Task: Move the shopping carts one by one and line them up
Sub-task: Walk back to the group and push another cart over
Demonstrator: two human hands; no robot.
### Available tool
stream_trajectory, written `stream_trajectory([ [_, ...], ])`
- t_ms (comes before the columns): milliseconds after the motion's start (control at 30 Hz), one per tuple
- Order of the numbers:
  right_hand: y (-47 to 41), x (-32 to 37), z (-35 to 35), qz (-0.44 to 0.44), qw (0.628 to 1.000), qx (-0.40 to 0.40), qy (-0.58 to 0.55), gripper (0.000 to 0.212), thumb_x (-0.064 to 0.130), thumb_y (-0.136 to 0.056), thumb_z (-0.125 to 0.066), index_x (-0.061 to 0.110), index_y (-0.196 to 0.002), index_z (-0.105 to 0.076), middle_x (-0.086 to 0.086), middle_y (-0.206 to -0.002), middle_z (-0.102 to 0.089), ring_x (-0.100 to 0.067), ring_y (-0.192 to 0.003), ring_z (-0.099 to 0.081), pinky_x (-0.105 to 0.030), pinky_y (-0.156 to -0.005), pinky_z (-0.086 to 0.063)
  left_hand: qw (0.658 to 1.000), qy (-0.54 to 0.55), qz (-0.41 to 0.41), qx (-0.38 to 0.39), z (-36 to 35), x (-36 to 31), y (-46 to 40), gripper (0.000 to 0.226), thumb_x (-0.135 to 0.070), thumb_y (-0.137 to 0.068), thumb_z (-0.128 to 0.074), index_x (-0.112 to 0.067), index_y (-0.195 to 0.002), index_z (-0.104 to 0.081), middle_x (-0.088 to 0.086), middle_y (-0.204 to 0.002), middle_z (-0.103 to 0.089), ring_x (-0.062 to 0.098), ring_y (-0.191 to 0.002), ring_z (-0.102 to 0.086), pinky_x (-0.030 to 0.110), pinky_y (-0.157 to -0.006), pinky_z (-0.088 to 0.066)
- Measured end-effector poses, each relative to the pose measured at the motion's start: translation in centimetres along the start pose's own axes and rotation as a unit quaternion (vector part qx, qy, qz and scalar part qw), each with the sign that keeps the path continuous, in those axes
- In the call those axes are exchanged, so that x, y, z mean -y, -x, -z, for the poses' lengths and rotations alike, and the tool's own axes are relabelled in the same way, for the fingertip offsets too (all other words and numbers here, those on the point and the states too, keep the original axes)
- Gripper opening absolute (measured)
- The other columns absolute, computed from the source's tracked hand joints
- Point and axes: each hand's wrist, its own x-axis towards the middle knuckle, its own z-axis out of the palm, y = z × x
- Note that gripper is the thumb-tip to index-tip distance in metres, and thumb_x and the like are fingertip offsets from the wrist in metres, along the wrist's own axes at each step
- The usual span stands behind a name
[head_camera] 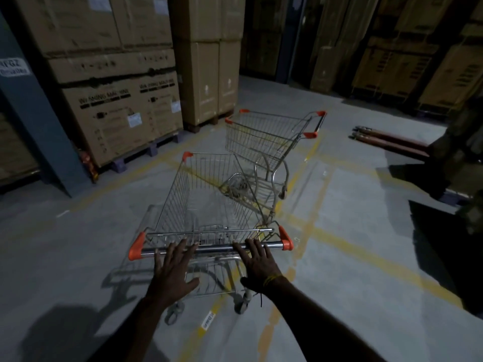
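Note:
A wire shopping cart (209,194) with orange corner caps stands right in front of me, its chrome handle bar (214,248) nearest. My left hand (173,270) and my right hand (257,265) are spread with straight fingers, fingertips at the handle bar, thumbs out; neither curls round it. A second shopping cart (264,142) stands just beyond, turned sideways with its handle to the right. The near cart's front right corner overlaps the second cart's lower frame; I cannot tell whether they touch.
Stacked cardboard boxes on pallets (117,105) line the left and back. A blue-grey pillar (34,113) stands at the left. Pallet-jack forks (386,141) lie on the floor at the right, beside a dark figure (460,142). Yellow lines (347,246) cross the concrete floor.

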Motion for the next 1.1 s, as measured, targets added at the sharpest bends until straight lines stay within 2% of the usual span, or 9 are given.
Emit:
stream_trajectory([
  [200, -5.1, -6.5, 2.0, 0.015, 1.000, 0.021, -0.005, 0.105, 0.045, -0.085, -0.066, 0.031, -0.154, 0.012, -0.016, -0.162, 0.007, -0.035, -0.149, 0.008, -0.053, -0.119, 0.002, 0.999, 0.010, 0.036, 0.005, -0.4, -3.1, -7.0, 0.109, -0.068, -0.058, -0.059, -0.041, -0.152, -0.011, 0.000, -0.159, -0.024, 0.024, -0.145, -0.011, 0.056, -0.112, -0.002],
  [367, -10.1, -11.4, 3.0, 0.018, 0.999, 0.028, 0.000, 0.109, 0.047, -0.083, -0.069, 0.033, -0.153, 0.013, -0.015, -0.162, 0.009, -0.036, -0.149, 0.010, -0.053, -0.119, 0.001, 0.998, 0.012, 0.047, -0.028, -0.9, -5.0, -13.0, 0.106, -0.065, -0.061, -0.060, -0.043, -0.152, -0.011, -0.005, -0.163, -0.008, 0.021, -0.148, 0.000, 0.053, -0.114, 0.007],
  [500, -14.4, -15.2, 4.0, 0.023, 1.000, 0.016, 0.008, 0.110, 0.049, -0.082, -0.068, 0.032, -0.154, 0.014, -0.016, -0.162, 0.010, -0.036, -0.149, 0.011, -0.054, -0.118, 0.002, 0.998, 0.006, 0.045, -0.047, -1.3, -6.4, -18.0, 0.113, -0.063, -0.057, -0.065, -0.041, -0.152, -0.010, 0.001, -0.162, -0.017, 0.027, -0.148, -0.011, 0.056, -0.115, 0.003],
  [633, -19.0, -18.8, 5.1, 0.034, 0.999, 0.020, 0.006, 0.111, 0.050, -0.082, -0.068, 0.033, -0.152, 0.016, -0.015, -0.162, 0.012, -0.036, -0.148, 0.012, -0.055, -0.118, 0.002, 0.994, -0.001, 0.035, -0.100, -1.7, -7.4, -23.2, 0.104, -0.058, -0.059, -0.069, -0.033, -0.151, -0.029, 0.004, -0.159, -0.025, 0.031, -0.146, -0.021, 0.061, -0.115, -0.005],
  [733, -22.5, -21.5, 6.2, 0.042, 0.999, 0.025, 0.011, 0.110, 0.048, -0.082, -0.069, 0.035, -0.152, 0.016, -0.014, -0.162, 0.013, -0.036, -0.148, 0.012, -0.054, -0.118, 0.003, 0.992, 0.003, 0.054, -0.111, -1.7, -8.1, -27.3, 0.098, -0.058, -0.063, -0.068, -0.032, -0.150, -0.031, 0.004, -0.158, -0.029, 0.031, -0.145, -0.025, 0.063, -0.115, -0.010],
  [1000, -28.6, -26.7, 9.1, 0.018, 0.998, 0.046, 0.035, 0.106, 0.041, -0.084, -0.067, 0.038, -0.153, 0.014, -0.009, -0.162, 0.015, -0.030, -0.150, 0.011, -0.055, -0.119, -0.002, 0.992, 0.045, 0.087, -0.080, -1.0, -10.4, -34.9, 0.103, -0.058, -0.059, -0.070, -0.036, -0.150, -0.026, 0.005, -0.156, -0.032, 0.033, -0.142, -0.030, 0.065, -0.109, -0.022],
  [1100, -29.5, -27.6, 9.6, -0.011, 0.997, 0.041, 0.060, 0.104, 0.041, -0.085, -0.065, 0.037, -0.153, 0.014, -0.008, -0.162, 0.016, -0.030, -0.150, 0.009, -0.056, -0.118, -0.001, 0.992, 0.052, 0.098, -0.064, -0.4, -11.5, -36.5, 0.101, -0.060, -0.062, -0.068, -0.038, -0.150, -0.025, 0.003, -0.157, -0.031, 0.032, -0.143, -0.028, 0.065, -0.110, -0.019],
])
